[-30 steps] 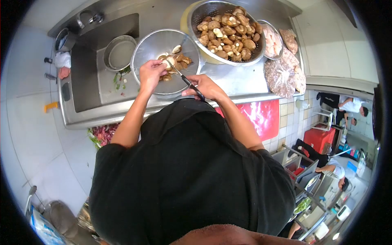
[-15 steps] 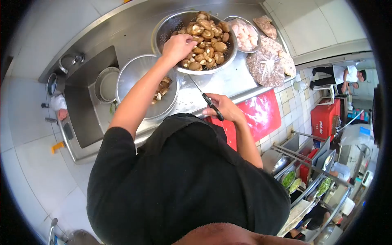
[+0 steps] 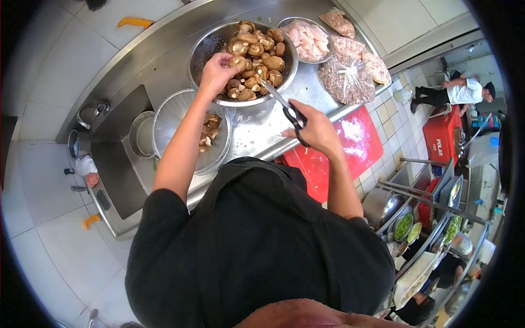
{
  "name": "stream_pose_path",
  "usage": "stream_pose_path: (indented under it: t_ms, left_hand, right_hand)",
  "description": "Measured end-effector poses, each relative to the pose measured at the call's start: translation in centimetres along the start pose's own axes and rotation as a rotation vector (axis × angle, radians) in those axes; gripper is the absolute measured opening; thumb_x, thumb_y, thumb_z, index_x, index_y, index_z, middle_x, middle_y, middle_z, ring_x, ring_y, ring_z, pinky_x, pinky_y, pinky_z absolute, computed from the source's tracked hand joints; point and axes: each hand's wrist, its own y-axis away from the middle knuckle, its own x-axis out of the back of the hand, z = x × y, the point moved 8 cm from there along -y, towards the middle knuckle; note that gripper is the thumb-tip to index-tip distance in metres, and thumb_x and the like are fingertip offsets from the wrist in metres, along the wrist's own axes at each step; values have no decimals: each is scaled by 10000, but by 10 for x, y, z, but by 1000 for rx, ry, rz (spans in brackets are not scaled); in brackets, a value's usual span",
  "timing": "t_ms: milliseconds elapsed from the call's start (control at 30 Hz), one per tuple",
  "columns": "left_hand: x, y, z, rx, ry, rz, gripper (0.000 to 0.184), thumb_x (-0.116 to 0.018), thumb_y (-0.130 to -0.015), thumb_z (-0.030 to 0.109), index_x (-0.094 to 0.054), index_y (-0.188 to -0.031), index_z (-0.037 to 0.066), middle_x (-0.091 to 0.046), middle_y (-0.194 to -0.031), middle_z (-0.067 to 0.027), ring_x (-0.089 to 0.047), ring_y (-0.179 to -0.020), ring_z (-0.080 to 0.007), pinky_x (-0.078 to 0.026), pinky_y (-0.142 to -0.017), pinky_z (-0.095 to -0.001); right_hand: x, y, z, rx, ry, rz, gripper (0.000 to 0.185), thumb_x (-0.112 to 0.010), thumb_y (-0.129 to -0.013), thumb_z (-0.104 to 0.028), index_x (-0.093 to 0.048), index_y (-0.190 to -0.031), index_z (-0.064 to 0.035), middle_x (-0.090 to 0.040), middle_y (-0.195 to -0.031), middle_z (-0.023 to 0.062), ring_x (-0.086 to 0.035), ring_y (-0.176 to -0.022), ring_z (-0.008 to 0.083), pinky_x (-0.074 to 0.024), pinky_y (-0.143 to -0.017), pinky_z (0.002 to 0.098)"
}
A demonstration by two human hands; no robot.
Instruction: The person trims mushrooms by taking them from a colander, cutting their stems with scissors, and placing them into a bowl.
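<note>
Brown shiitake-like mushrooms [image 3: 257,49] with pale stems fill a perforated steel colander [image 3: 202,49]. My left hand [image 3: 214,76] is at the colander's near left side, its fingers closed on a mushroom [image 3: 237,63]. Black-handled scissors [image 3: 278,96] are gripped in my right hand [image 3: 317,130], their blade tips over the mushrooms at the near rim. Nearer me and to the left is a bowl [image 3: 188,156] lined with a clear bag, with cut brown mushroom pieces [image 3: 210,131] inside. My left forearm covers part of that bowl.
Pale raw meat strips fill a bowl [image 3: 307,41] beside tied bags of minced meat [image 3: 348,79]. A red cutting board [image 3: 358,142] lies at the counter's front edge. The sink [image 3: 117,180] holds a pot [image 3: 143,134]. Another person [image 3: 462,94] stands far right.
My left hand now pinches a mushroom. My right hand has raised the scissors, bringing the tips over the colander rim. The view has shifted slightly.
</note>
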Motion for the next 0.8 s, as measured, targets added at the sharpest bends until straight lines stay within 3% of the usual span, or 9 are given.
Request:
stream_pose_path:
  t_ms: [67, 167, 333, 433, 533, 633, 733, 800]
  left_hand:
    - [-2, 20, 3, 59, 218, -77, 450, -757, -874, 57, -568, -1270, -44, -685, -1108, -127, -690, -935, -169, -583, -791, -284]
    - [-2, 43, 9, -4, 469, -105, 443, -746, -884, 40, -556, -1273, -55, -688, -1095, -122, -687, -929, -162, -586, -795, -291]
    - [4, 65, 12, -62, 461, -95, 459, -779, -868, 49, -591, -1268, -76, -717, -1012, -72, -670, -860, -82, -543, -766, -217]
    - [6, 70, 16, -89, 496, -68, 446, -786, -861, 56, -607, -1244, -86, -718, -1001, -62, -665, -834, -80, -542, -739, -215]
    - [6, 67, 7, -13, 330, -79, 453, -763, -882, 69, -599, -1275, -84, -719, -1051, -106, -692, -861, -131, -573, -758, -257]
    - [11, 71, 17, 81, 216, 2, 457, -756, -879, 105, -611, -1266, -88, -722, -972, -87, -682, -788, -119, -564, -687, -251]
    - [21, 67, 9, 92, 279, 188, 428, -709, -881, 110, -635, -1275, -41, -714, -905, -63, -667, -746, -109, -548, -643, -234]
    - [35, 61, -7, 111, 250, 168, 401, -674, -881, 93, -657, -1271, 2, -709, -915, -56, -662, -751, -109, -542, -625, -229]
  right_hand:
    - [-9, -15, -5, 11, 20, 49, 826, -897, -680, -323, -563, -1396, -83, -691, -1083, 173, -668, -1007, 346, -511, -878, 435]
    - [-17, -26, -20, 4, 69, 36, 810, -895, -677, -340, -576, -1390, -126, -676, -1071, 173, -663, -995, 363, -511, -864, 458]
    - [-25, -25, -35, -13, 140, -39, 803, -887, -688, -334, -570, -1403, -150, -668, -1085, 185, -658, -1014, 373, -511, -858, 461]
    - [-30, -25, -38, 65, 126, -21, 820, -885, -680, -337, -561, -1402, -125, -692, -1041, 197, -673, -974, 392, -533, -819, 466]
    - [-40, -33, -41, 88, 95, -23, 800, -889, -665, -341, -592, -1369, -106, -713, -953, 190, -677, -921, 423, -526, -807, 481]
    - [-46, -43, -41, 150, 128, -21, 754, -892, -694, -339, -611, -1329, -46, -712, -818, 144, -701, -734, 343, -542, -685, 423]
    - [-51, -37, -34, -178, -448, -356, 748, -886, -738, -344, -598, -1332, 7, -673, -755, 85, -647, -586, 201, -510, -560, 326]
    - [-54, -35, -26, -225, -579, -277, 767, -883, -752, -358, -585, -1345, 29, -647, -764, 72, -597, -558, 131, -470, -518, 272]
